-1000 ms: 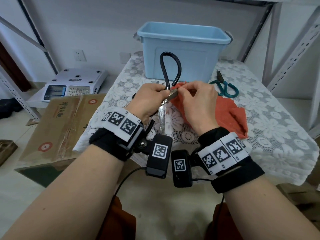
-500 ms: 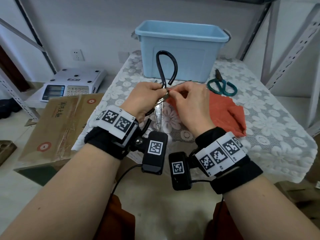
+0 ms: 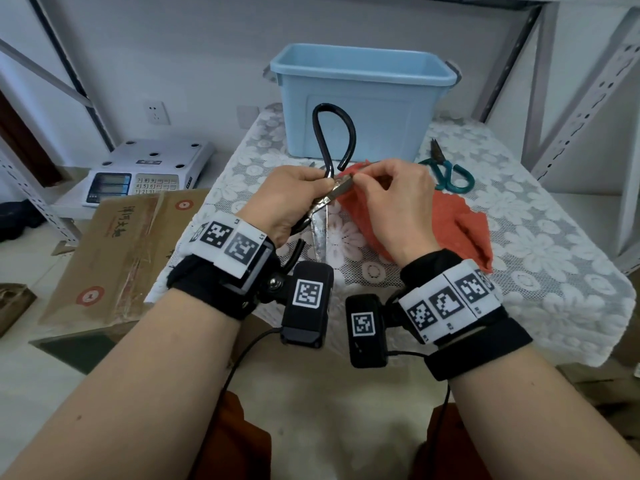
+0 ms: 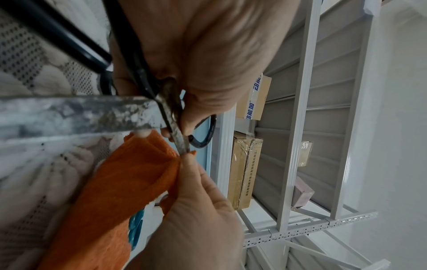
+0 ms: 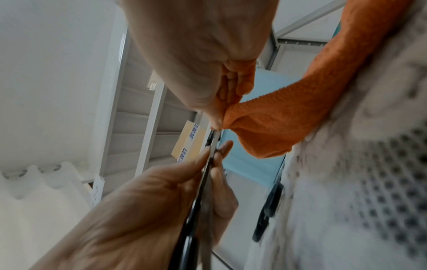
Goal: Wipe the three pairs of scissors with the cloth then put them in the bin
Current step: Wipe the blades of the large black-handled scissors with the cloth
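Note:
My left hand [image 3: 323,183] grips a large pair of black-handled scissors [image 3: 333,133] near the pivot, with one handle loop standing up. The blades are spread: one worn steel blade [image 4: 80,115] points back toward me, and the other runs right into the orange cloth [image 3: 457,223]. My right hand [image 3: 358,180] pinches a fold of that cloth [image 4: 129,182] around the blade's tip. The rest of the cloth trails on the table. A green-handled pair of scissors [image 3: 446,171] lies on the table to the right. The light blue bin [image 3: 360,102] stands behind my hands.
A lace cloth covers the table [image 3: 540,258]. A dark-handled tool [image 5: 268,208] lies on it near the bin. A scale [image 3: 145,168] and a cardboard box [image 3: 114,244] sit to the left below the table. Metal shelf posts [image 3: 585,98] rise at the right.
My right hand slid the pinched cloth slightly along the blade and back. My left hand kept its grip on the scissors in about the same place.

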